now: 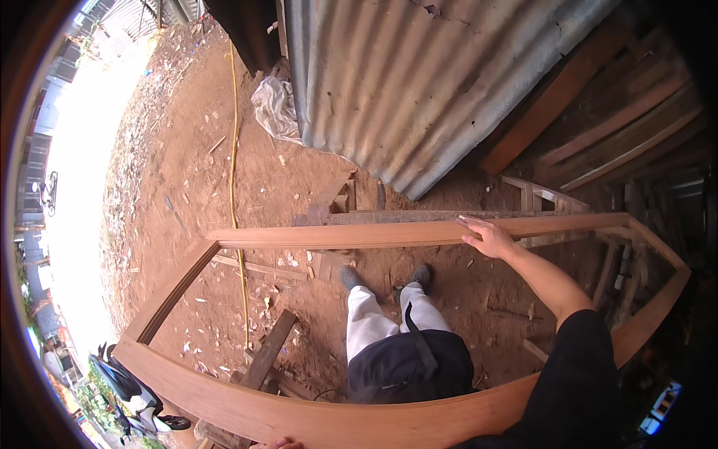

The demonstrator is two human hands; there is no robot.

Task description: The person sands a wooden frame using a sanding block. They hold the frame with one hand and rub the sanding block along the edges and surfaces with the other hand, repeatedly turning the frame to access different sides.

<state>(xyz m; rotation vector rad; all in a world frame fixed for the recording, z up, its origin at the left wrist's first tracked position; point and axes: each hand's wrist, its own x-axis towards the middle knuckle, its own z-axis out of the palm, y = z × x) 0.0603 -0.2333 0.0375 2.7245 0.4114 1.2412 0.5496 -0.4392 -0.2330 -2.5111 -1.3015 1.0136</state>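
A large rectangular wooden frame (pixel 359 236) surrounds me at about waist height, its long rails bent by the lens. My right hand (pixel 487 237) lies on top of the far rail, right of the middle, with the thumb spread toward me. Something small and pale shows at its fingertips; whether it is a held piece is too small to tell. At the bottom rim of the view, only the fingers of my left hand (pixel 280 443) appear, curled over the outer edge of the near rail (pixel 336 421). The rest of that hand is out of view.
A corrugated metal sheet (pixel 404 95) leans beyond the frame, beside stacked timber (pixel 617 123). A yellow cord (pixel 233 140) crosses the dirt floor. Wooden offcuts (pixel 269 348) lie near my feet. A motorcycle (pixel 137 398) stands at the lower left.
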